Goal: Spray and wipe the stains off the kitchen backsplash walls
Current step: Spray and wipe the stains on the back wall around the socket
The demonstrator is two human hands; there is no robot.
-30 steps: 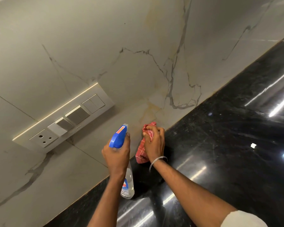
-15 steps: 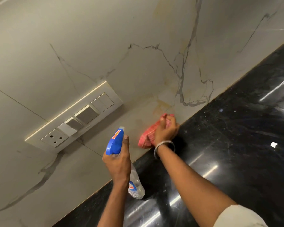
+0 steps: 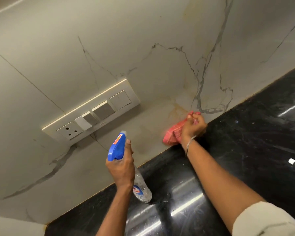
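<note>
Now two hands [image 3: 121, 169], one spray bottle [image 3: 117, 147]; one red cloth [image 3: 173, 132]

Clear spray bottle [image 3: 117, 148], blue trigger head, label low on the body, gripped at the neck by left hand [image 3: 122, 169], tilted, nozzle up toward the wall, clear of the wall. Red cloth [image 3: 173, 133], bunched, pressed by right hand [image 3: 193, 126] against pale marble-veined backsplash [image 3: 143, 57] near its bottom edge. Yellow-brown stain [image 3: 176, 110] on the tile just above the cloth
</note>
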